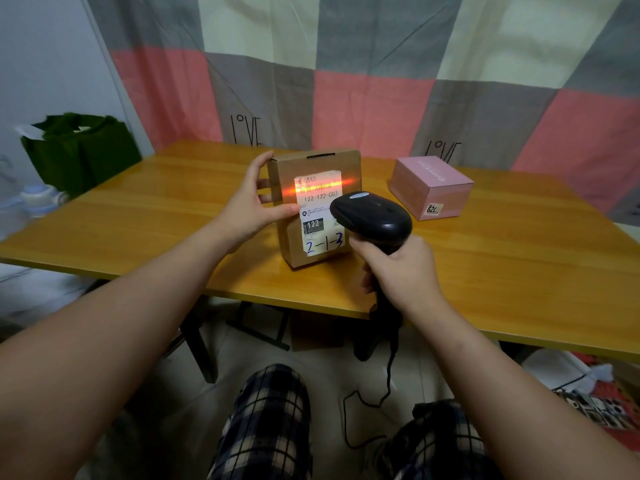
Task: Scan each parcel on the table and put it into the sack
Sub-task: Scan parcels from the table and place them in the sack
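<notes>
A brown cardboard parcel (287,244) stands on edge on the wooden table (145,216), its white label facing me. My left hand (249,206) grips its left side, thumb on the front and fingers behind. My right hand (401,271) grips the handle of a black barcode scanner (372,216) just in front of the parcel. An orange-red scan line glows across the barcode at the top of the label. A pink box (431,187) with a small sticker lies on the table at the back right. The dark green sack (81,150) stands open beyond the table's left end.
The scanner's black cable (388,382) hangs down to the floor between my knees. A checked cloth (374,98) hangs behind the table. Bottles (38,199) stand at the left below the sack, and clutter (588,393) lies on the floor at the right.
</notes>
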Tool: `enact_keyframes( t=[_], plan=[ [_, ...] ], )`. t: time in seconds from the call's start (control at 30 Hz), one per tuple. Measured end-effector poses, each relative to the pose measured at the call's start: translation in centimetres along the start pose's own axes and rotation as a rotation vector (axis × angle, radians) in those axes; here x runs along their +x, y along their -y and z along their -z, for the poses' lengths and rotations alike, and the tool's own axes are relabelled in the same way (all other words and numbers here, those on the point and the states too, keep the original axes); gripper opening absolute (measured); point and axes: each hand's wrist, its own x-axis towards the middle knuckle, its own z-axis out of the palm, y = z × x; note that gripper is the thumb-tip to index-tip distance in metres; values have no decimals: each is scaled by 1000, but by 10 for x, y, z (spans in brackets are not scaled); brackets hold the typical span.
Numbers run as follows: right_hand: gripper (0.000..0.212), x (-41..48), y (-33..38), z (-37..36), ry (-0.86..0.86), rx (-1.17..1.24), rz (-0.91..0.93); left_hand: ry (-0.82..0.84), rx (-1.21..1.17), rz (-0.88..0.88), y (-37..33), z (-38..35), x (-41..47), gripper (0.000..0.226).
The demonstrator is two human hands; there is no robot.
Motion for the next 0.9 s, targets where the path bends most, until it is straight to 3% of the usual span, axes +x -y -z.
enact_keyframes(
  t=[0.27,0.57,0.7,0.9],
  plan=[
    [23,-7,0,2,6,37,4,-9,-12,5,0,-6,-4,101],
    [17,-18,10,-30,149,62,46,-190,0,-39,-3,16,-72,105],
    [16,-31,23,-80,388,118,-2,-414,-38,-10,6,50,-145,101],
    [19,-83,48,-175,796,101,-9,-912,28,94,34,103,-278,90]
  ],
)
